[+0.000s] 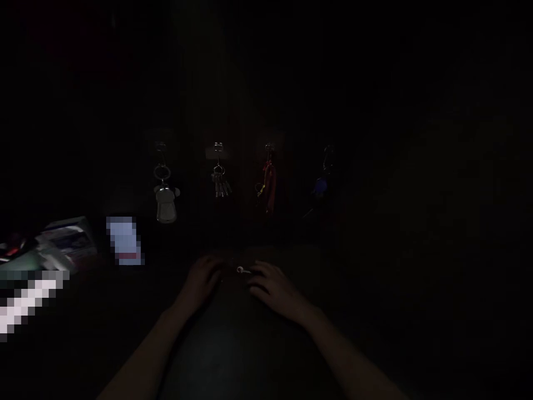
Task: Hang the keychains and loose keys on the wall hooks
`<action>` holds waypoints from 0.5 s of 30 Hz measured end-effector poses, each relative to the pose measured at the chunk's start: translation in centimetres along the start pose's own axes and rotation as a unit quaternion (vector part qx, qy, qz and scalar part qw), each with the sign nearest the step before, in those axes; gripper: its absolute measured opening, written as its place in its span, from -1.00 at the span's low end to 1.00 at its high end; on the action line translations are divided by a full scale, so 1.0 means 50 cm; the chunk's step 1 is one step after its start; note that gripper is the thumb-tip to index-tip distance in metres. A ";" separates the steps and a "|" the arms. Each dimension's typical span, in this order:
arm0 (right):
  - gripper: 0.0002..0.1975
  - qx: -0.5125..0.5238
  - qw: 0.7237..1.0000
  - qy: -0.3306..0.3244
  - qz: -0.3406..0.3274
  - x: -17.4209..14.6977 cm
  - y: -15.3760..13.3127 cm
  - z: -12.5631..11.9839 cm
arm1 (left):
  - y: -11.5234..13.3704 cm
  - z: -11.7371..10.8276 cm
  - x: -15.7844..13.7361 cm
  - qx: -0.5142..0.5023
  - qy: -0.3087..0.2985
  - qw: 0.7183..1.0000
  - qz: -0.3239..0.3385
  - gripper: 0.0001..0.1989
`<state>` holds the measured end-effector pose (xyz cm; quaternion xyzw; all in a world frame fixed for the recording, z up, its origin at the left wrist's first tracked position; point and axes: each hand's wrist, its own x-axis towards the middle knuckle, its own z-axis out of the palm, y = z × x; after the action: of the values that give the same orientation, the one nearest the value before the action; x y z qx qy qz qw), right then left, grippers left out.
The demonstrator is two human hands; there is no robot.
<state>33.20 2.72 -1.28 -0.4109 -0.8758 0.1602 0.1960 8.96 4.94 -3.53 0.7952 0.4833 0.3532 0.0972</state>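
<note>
Both forearms reached forward from the near edge. The left hand lay curled on the dark tabletop. The right hand was just right of a small metal key, fingertips apparently pinching it, its length running left-right between the hands. Farther off hung four key bunches.

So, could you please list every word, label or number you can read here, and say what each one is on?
No text can be read; the picture is very dark.
The pixelated card: blurred out, unreadable.
The papers at the left: print too dim and small.
The metal tag on the leftmost hanging keyring: no legible marking.
The small key between the left hand and right hand: nothing legible.
</note>
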 end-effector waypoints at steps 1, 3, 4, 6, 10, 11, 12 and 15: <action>-0.71 0.006 1.000 0.004 0.005 -0.002 0.008 -0.003 | 0.005 0.000 -0.001 -0.002 -0.014 1.000 0.008 -0.70; -0.71 0.014 1.000 0.013 0.013 -0.005 0.022 -0.008 | 0.015 0.001 -0.004 -0.007 -0.042 0.999 0.023 -0.67; -0.71 0.016 1.000 0.018 0.016 -0.006 0.028 -0.010 | 0.019 0.002 -0.006 -0.008 -0.053 0.998 0.029 -0.67; -0.71 0.013 0.999 0.027 0.021 -0.008 0.038 -0.015 | 0.025 0.003 -0.009 -0.008 -0.067 0.997 0.036 -0.68; -0.73 -0.004 0.998 0.054 0.039 -0.008 0.053 -0.021 | 0.038 0.000 -0.012 -0.009 -0.082 0.996 0.042 -0.77; -0.74 -0.008 0.997 0.063 0.044 -0.008 0.056 -0.021 | 0.042 -0.002 -0.012 -0.012 -0.088 0.995 0.045 -0.78; -0.75 -0.012 0.996 0.069 0.048 -0.008 0.059 -0.021 | 0.046 -0.004 -0.011 -0.015 -0.096 0.994 0.048 -0.79; -0.78 -0.020 0.995 0.086 0.046 -0.006 0.065 -0.021 | 0.058 -0.008 -0.009 -0.030 -0.113 0.992 0.056 -0.80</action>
<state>35.99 4.58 -1.86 -0.4666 -0.8392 0.1154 0.2543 10.60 2.98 -2.01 0.8523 0.4132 0.2801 0.1558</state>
